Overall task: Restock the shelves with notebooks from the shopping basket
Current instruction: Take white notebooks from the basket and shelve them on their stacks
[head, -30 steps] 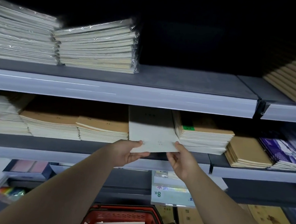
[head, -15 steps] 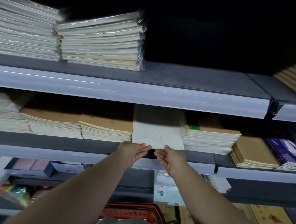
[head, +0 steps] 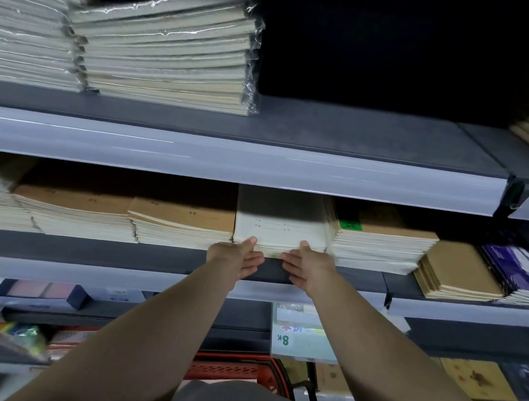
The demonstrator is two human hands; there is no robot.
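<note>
A cream-white notebook [head: 280, 224] lies on the middle shelf [head: 154, 256], between a brown-covered stack [head: 183, 221] on its left and a taller stack [head: 378, 243] on its right. My left hand [head: 235, 257] and my right hand [head: 307, 266] press with straight fingers against its front edge, thumbs on top. Low in the view, a red shopping basket [head: 237, 370] shows between my forearms, its contents hidden.
Plastic-wrapped notebook packs [head: 168, 48] fill the left of the top shelf [head: 324, 170]; its right part is bare. Brown pads [head: 456, 273] and purple notebooks [head: 521, 273] lie to the right on the middle shelf. A bottom shelf holds an "8K" pack [head: 301, 336] and assorted stationery.
The white notebook slid back from overhanging the shelf edge into the gap. Both hands moved from gripping its corners to pushing its front edge, closer together.
</note>
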